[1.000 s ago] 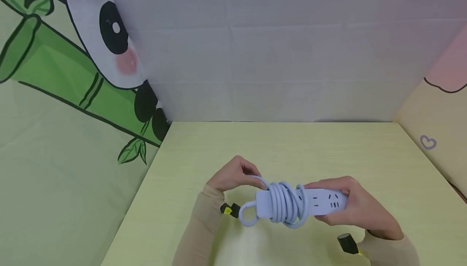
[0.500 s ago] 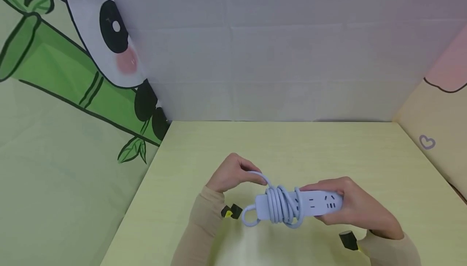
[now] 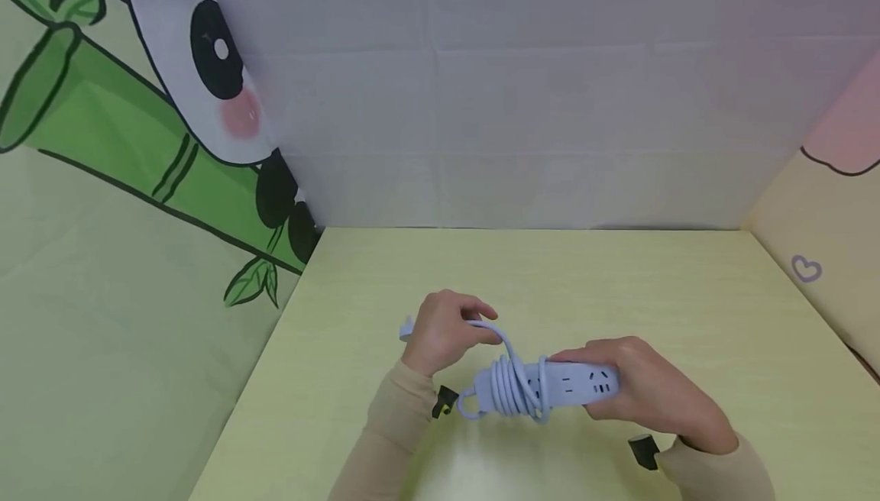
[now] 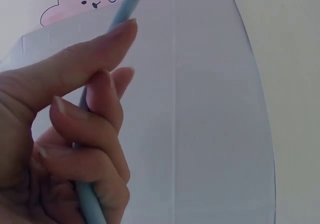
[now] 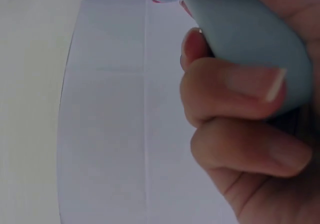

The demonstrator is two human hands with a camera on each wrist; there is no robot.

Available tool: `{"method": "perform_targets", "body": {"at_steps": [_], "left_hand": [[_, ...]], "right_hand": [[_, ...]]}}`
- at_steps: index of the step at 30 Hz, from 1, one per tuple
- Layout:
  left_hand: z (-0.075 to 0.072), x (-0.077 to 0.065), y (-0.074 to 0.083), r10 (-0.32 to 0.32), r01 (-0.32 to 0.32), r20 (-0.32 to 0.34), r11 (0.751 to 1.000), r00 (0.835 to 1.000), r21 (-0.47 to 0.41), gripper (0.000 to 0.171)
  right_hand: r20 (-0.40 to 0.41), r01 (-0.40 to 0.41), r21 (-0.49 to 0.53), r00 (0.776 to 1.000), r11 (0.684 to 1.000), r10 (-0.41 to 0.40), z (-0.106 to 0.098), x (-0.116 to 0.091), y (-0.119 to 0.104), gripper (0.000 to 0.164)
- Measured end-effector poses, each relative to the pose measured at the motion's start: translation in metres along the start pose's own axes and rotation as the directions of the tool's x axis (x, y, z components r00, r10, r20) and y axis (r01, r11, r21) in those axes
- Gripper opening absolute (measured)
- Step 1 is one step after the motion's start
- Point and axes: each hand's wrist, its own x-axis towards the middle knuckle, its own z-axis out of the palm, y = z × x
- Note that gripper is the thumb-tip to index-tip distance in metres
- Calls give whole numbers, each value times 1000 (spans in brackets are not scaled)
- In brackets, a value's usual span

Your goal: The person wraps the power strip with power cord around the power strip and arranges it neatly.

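Note:
A white power strip (image 3: pixel 580 383) is held over the table by my right hand (image 3: pixel 649 386), whose fingers wrap its socket end. Several turns of its white cord (image 3: pixel 507 386) are wound round the other end, where a small loop of cord (image 3: pixel 470 403) sticks out. My left hand (image 3: pixel 443 333) pinches the cord's free length, drawn up and left from the coil. In the left wrist view the cord (image 4: pixel 90 204) runs through curled fingers under the thumb. The plug (image 3: pixel 406 329) shows just beyond the left hand. From the right wrist, the strip's rounded end (image 5: pixel 250 34) fills the palm.
Beneath both hands lies a pale wooden table (image 3: pixel 550 279). A grey-white cloth wall (image 3: pixel 516 134) stands along its back edge, with printed panda and bamboo (image 3: pixel 124 104) on the left. Small black wrist devices (image 3: pixel 643 451) sit at both cuffs.
The power strip and right hand have shifted left. The coil has loosened, with a longer stretch of cord between it and the left hand. The plug has come into view behind the left hand.

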Motion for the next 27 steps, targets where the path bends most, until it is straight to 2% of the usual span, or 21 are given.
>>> {"method": "perform_targets", "body": {"at_steps": [7, 14, 17, 22, 27], "left_hand": [[4, -7, 12, 100, -95, -36, 990, 994, 103, 16], [14, -10, 18, 180, -147, -96, 949, 979, 279, 16], [15, -9, 18, 186, -146, -102, 940, 977, 309, 16], [16, -5, 11, 147, -114, -104, 956, 984, 272, 14], [17, -5, 11, 140, -108, -95, 954, 986, 280, 14]], "right_hand": [[-47, 22, -136, 999, 990, -28, 1, 1, -4, 67], [-52, -3, -297, 999, 955, -13, 2, 4, -13, 66], [-46, -2, -331, 999, 944, -14, 4, 5, -16, 65], [-17, -16, -378, 1000, 926, 11, 7, 6, -20, 63], [-15, -31, -411, 1000, 911, 27, 11, 9, -22, 60]]}}
